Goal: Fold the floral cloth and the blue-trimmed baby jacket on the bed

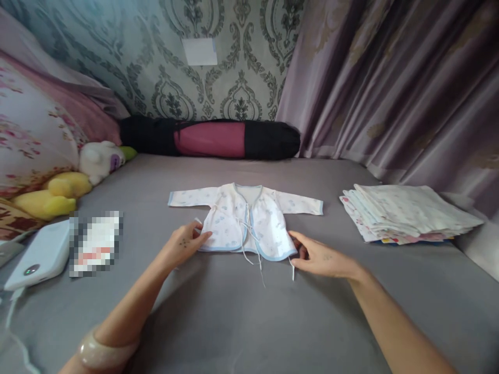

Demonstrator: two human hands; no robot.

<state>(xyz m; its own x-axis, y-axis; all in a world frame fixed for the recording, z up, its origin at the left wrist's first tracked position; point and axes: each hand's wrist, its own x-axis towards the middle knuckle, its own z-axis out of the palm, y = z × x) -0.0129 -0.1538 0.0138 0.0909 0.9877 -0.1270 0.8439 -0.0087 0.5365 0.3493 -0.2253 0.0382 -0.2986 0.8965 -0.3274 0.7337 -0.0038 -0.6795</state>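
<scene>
Grey bed sheet bearing the baby shirt laid flat: your left hand and right hand pinch its bottom hem corners with loosely curled fingers, so folding seems underway, calling for an even lift.

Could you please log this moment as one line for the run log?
left hand: on baby shirt hem corner | right hand: at opposite corner | shirt: flat on grey bed
</scene>
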